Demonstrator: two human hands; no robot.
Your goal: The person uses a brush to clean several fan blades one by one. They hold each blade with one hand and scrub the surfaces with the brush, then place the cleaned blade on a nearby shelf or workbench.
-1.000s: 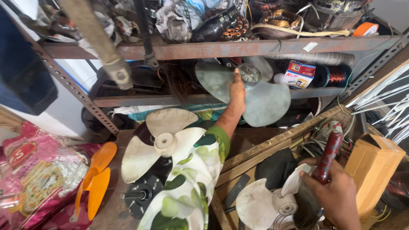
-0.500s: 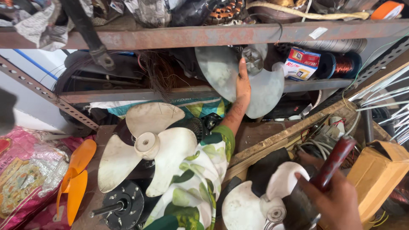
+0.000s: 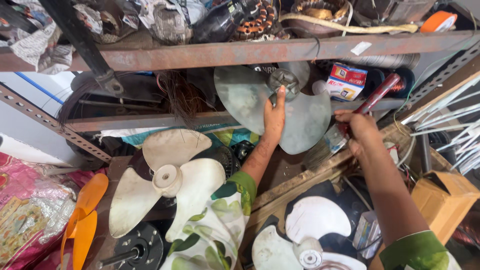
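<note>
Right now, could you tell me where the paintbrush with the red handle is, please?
The paintbrush is in the right hand, right of centre in the head view, its bristles at the lower right edge of the grey fan blade that the left hand holds.

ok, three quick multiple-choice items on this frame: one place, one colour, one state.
1. Where is the grey fan blade?
A. on the floor
B. held up at the shelf
C. in the cardboard box

2. What colour is the small fan blade at far left?
A. orange
B. blue
C. black

3. What is the right hand doing?
A. hanging empty
B. gripping a brush
C. resting flat on the bench

Answers:
1 B, the left hand holds it against the shelf.
2 A, the small blade is orange.
3 B, fingers wrap the red-handled brush.
</note>
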